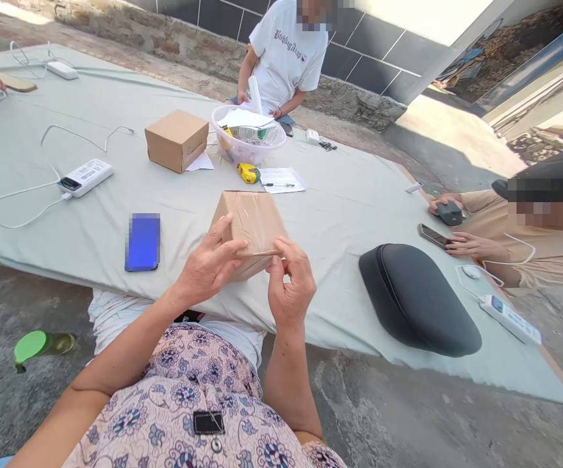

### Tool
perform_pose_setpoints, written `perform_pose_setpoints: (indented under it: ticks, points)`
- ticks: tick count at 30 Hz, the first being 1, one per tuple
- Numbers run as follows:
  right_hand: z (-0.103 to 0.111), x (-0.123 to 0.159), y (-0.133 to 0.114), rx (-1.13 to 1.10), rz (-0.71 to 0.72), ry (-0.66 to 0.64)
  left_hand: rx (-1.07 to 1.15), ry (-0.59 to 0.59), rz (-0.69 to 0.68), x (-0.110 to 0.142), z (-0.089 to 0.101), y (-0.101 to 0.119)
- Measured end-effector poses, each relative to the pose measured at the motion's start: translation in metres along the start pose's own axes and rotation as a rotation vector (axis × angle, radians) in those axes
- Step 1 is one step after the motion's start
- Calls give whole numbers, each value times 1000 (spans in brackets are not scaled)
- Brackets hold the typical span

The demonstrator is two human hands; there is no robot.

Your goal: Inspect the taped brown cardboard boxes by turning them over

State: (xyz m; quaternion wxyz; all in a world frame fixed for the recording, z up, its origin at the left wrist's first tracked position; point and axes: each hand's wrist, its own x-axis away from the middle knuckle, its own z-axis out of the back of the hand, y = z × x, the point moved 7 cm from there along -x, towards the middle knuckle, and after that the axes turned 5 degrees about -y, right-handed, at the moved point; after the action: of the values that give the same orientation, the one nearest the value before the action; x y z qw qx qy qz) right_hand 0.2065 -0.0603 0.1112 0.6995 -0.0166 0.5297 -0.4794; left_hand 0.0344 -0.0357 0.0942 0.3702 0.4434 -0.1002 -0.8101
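At the near edge of the surface (340, 201), the fingers (227, 229) of the left hand (208, 263) wrap over the top of a taped cardboard box (252, 224), while the right hand (291, 283) pinches its lower near edge. Both hands grasp the box, held tilted just above the cloth. A blue phone (143, 242) lies to the left, a black cushion (415, 299) to the right. Farther off sit a second box (177, 138), a plastic bowl (247, 151) and a yellow tape measure (248, 173).

Floral purple-patterned dress (188, 396), bare forearms.
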Motion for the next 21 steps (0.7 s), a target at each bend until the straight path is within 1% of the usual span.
perform_pose_setpoints:
  ticks: [2, 4, 6, 9, 12, 15, 18, 21]
  points:
    - [2, 1, 5, 32, -17, -2, 36, -7, 18, 0, 3, -3]
    - [1, 3, 2, 50, -1, -5, 47, 20, 51, 0, 7, -8]
    - [-3, 6, -6, 55, 35, -13, 50, 69, 87, 0, 12, -14]
    - [-12, 10, -21, 21, 82, -58, 19, 152, 161, 0, 19, -24]
    - [-20, 13, -31, -28, 101, -99, -24, 175, 229, 1, 24, -31]
    - [-23, 15, -34, -32, 91, -102, -64, 117, 231, 3, 19, -29]
    - [-23, 14, -32, -27, 64, -106, -109, 65, 194, 7, 7, -19]
    - [-20, 13, -31, -40, 63, -91, -157, 94, 156, 11, -6, -7]
